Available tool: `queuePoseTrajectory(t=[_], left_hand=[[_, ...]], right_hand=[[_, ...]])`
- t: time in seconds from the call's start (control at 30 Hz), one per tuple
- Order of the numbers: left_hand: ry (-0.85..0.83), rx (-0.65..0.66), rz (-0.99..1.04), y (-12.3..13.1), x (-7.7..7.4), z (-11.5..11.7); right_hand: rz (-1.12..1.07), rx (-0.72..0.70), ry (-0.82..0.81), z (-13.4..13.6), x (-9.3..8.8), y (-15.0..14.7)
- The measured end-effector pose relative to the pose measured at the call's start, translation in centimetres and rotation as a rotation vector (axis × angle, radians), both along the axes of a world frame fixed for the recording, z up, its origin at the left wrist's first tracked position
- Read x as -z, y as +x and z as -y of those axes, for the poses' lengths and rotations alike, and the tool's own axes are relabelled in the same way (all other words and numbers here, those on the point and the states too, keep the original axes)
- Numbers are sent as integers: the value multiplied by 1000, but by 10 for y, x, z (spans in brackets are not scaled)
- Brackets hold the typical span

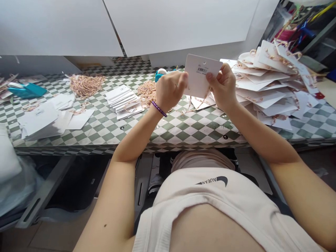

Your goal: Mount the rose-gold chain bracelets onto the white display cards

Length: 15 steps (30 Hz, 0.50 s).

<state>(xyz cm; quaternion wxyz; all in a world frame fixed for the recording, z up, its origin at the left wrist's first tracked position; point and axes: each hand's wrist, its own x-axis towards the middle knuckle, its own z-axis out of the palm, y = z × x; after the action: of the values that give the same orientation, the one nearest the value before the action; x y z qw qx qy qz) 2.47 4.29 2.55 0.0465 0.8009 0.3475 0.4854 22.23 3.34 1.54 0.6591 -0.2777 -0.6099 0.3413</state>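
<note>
A white display card with a barcode label and a small round hole is held up above the table. My right hand pinches its right edge, thumb on the labelled face. My left hand, wearing a purple bracelet, is closed at the card's left edge, with thumb and finger against it. A thin pinkish-gold chain hangs below the card near my right fingers. Just behind my left hand is a teal tape dispenser, mostly hidden. A heap of pinkish chains lies left of that hand.
A tall, uneven pile of carded chains stands at the right. Stacked white cards lie left of centre, with another chain heap beyond. Loose cards and a second tape dispenser are far left. White panels overhang the checkered table.
</note>
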Motion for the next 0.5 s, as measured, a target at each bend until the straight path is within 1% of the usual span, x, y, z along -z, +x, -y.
queuePoseTrajectory(t=[0.07, 0.13, 0.23, 0.3, 0.33, 0.4, 0.5], left_hand=[[-91, 80, 184, -4, -3, -6], [-179, 192, 264, -5, -4, -11], [-306, 411, 162, -1, -1, -15], [-376, 522, 137, 1, 5, -20], [-399, 543, 158, 1, 8, -23], [-410, 525, 244, 0, 13, -30], [-377, 482, 358, -4, 13, -35]], right_hand=[[-9, -52, -41, -5, 0, 4], [-18, -67, -85, -9, 0, 8], [-54, -75, -133, -9, 0, 10], [-55, -108, -162, -7, -1, 10], [-37, -125, -182, -5, -2, 10], [38, -136, -214, -1, -3, 11], [203, -94, -211, 4, -2, 11]])
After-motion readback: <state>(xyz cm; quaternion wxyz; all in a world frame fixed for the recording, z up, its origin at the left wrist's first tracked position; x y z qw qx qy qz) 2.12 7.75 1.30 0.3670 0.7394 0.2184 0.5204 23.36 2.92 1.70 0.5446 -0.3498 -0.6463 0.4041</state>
